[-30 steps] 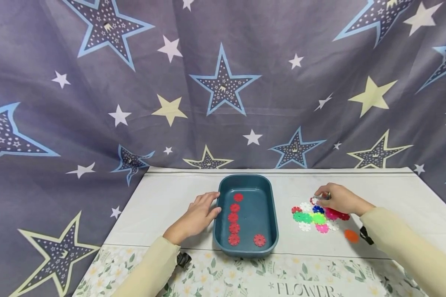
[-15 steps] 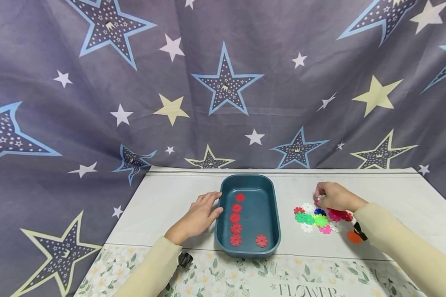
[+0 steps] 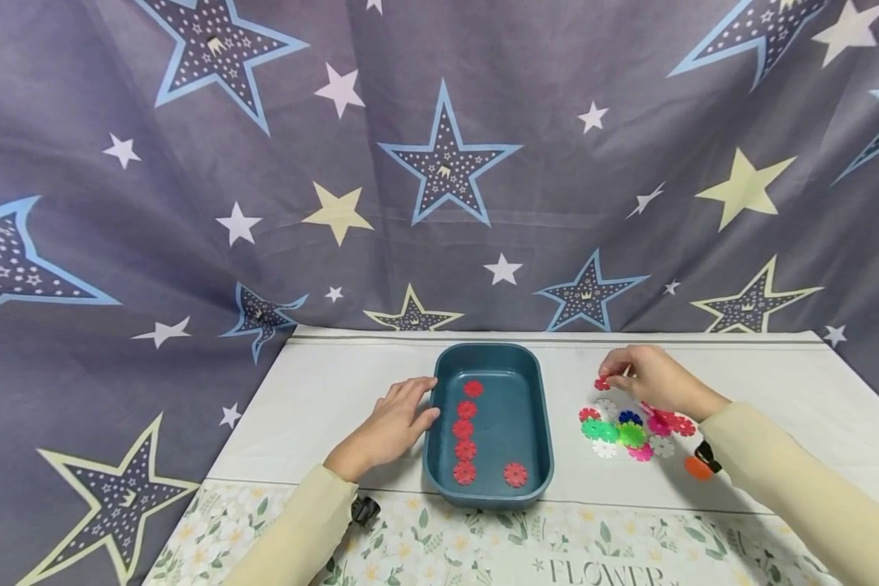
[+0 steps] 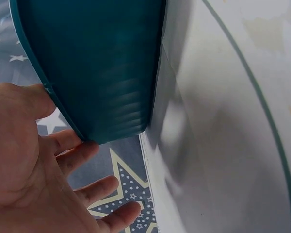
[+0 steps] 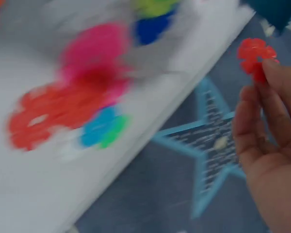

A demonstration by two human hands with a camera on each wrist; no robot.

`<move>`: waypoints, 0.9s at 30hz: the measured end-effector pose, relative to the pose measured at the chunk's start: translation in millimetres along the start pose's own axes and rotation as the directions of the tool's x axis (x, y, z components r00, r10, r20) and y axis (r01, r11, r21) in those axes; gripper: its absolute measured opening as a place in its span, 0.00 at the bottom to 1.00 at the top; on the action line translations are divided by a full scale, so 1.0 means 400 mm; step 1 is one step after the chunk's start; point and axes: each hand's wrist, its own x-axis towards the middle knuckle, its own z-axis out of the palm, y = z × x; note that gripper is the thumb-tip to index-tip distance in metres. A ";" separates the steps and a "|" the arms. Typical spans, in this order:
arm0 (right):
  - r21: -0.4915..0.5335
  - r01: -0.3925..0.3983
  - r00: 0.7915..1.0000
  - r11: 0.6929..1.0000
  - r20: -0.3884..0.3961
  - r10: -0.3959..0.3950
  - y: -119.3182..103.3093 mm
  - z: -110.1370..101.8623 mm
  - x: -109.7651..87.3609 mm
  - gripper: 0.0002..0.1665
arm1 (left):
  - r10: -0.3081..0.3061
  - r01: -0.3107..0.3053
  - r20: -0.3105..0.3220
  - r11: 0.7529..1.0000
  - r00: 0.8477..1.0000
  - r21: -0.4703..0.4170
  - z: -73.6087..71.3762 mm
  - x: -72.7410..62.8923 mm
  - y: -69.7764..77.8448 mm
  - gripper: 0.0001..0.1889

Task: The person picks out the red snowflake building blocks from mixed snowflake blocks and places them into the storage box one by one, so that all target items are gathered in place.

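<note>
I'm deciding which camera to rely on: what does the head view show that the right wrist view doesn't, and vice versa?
Head only: the left hand touching the blue-green tray, and the red pieces inside.

Right wrist only: a blurred light-blue piece beside red ones on the table.

Both: the right hand pinching a red piece, part of the tray, a pink piece and the starred curtain.

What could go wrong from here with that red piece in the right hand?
The right hand seems to pinch the red piece near one edge, so it might slip.
The hand is close to the overlapping pile; a low pass could scatter pieces.
The left hand touches the tray; a nudge might shift the red row inside.
</note>
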 end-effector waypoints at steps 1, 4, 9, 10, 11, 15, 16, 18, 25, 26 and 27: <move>0.006 0.042 0.999 0.999 -0.011 -0.042 -0.022 0.000 0.005 0.11 | 0.000 0.000 -0.001 1.000 1.000 0.000 0.000 0.000 0.000 0.27; 0.019 0.179 0.983 0.984 -0.030 -0.179 -0.094 0.008 0.021 0.12 | 0.001 -0.001 -0.005 1.000 1.000 -0.001 0.001 -0.001 -0.002 0.27; 0.057 0.344 0.939 0.937 -0.004 -0.344 -0.195 0.049 0.055 0.11 | 0.004 -0.004 0.000 1.000 1.000 0.012 0.001 0.001 -0.004 0.27; 0.070 0.356 0.934 0.932 0.016 -0.358 -0.210 0.061 0.064 0.10 | 0.005 -0.005 0.000 1.000 1.000 0.013 0.002 0.002 -0.004 0.27; 0.082 0.363 0.930 0.928 0.038 -0.366 -0.223 0.074 0.074 0.10 | 0.004 -0.004 0.001 1.000 1.000 0.014 0.001 0.003 -0.003 0.27; 0.124 0.344 0.914 0.931 0.184 -0.362 -0.257 0.130 0.122 0.10 | -0.002 0.002 0.005 1.000 1.000 0.010 -0.002 0.004 0.000 0.27; 0.129 0.334 0.908 0.934 0.223 -0.355 -0.262 0.143 0.132 0.12 | -0.003 0.003 0.008 1.000 1.000 0.010 -0.003 0.005 0.000 0.27; 0.129 0.319 0.894 0.939 0.286 -0.344 -0.271 0.167 0.149 0.14 | -0.003 0.002 0.012 1.000 1.000 0.006 -0.003 0.006 0.002 0.27; 0.043 0.279 0.895 0.959 0.350 -0.276 -0.288 0.201 0.175 0.17 | -0.012 0.012 0.013 1.000 1.000 0.005 -0.002 0.005 0.003 0.27; 0.029 0.260 0.899 0.965 0.359 -0.252 -0.290 0.201 0.174 0.17 | -0.013 0.013 0.014 1.000 1.000 0.007 -0.003 0.004 0.002 0.27; 0.015 0.243 0.901 0.970 0.366 -0.232 -0.291 0.201 0.174 0.17 | -0.014 0.014 0.014 1.000 1.000 0.010 -0.004 0.004 0.001 0.27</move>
